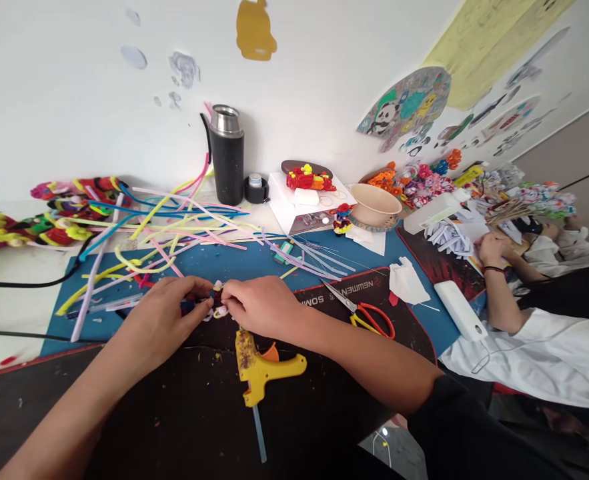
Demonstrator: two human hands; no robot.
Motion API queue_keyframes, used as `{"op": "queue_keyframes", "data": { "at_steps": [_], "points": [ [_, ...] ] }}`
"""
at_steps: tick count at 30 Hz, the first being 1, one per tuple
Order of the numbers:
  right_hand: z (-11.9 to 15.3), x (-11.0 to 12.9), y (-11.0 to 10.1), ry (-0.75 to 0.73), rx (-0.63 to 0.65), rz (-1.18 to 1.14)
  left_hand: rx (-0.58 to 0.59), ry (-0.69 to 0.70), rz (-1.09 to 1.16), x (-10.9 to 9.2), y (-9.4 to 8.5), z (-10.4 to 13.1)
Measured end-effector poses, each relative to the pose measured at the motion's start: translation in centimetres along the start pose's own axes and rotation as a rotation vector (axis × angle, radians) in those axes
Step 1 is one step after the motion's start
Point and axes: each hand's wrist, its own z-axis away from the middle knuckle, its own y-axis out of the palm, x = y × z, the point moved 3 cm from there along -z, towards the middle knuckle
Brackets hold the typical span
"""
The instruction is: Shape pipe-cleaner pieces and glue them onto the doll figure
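Note:
Both my hands meet over the dark mat, around a small pipe-cleaner figure (pixel 218 300) with pale pink, yellow and dark parts. My left hand (pixel 167 317) grips it from the left between thumb and fingers. From the right, my right hand (pixel 259 303) pinches it, with the fingers curled and partly hiding it. Just below my right hand lies a yellow glue gun (pixel 264 367) with a glue stick poking out of its back. Orange-and-yellow handled scissors (pixel 361 313) lie open to the right of my right forearm.
Loose pipe cleaners (pixel 174 230) spread over the blue mat (pixel 214 257). Behind stand a black thermos (pixel 227 157), a white box (pixel 284 203) and a beige bowl (pixel 377 205). Finished figures (pixel 69 227) lie at left. A person's hand (pixel 494 250) and a white power strip (pixel 460 311) are at right.

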Motion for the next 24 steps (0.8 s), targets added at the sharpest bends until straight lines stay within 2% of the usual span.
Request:
{"op": "queue_keyframes", "data": {
  "at_steps": [5,13,17,24],
  "points": [
    [0.06,0.0,-0.16,0.027,0.003,-0.028,-0.043,-0.009,-0.002,0.04,0.38,-0.01],
    [0.6,-0.84,-0.2,0.101,-0.033,-0.149,-0.032,0.007,0.009,0.37,0.24,-0.01],
    [0.47,-0.82,0.07,0.085,-0.039,-0.154,-0.018,-0.006,0.023,0.23,0.02,-0.04],
    [0.1,-0.48,0.37,0.068,0.003,-0.162,-0.069,-0.009,0.067,0.12,0.14,0.01]
  ]
}}
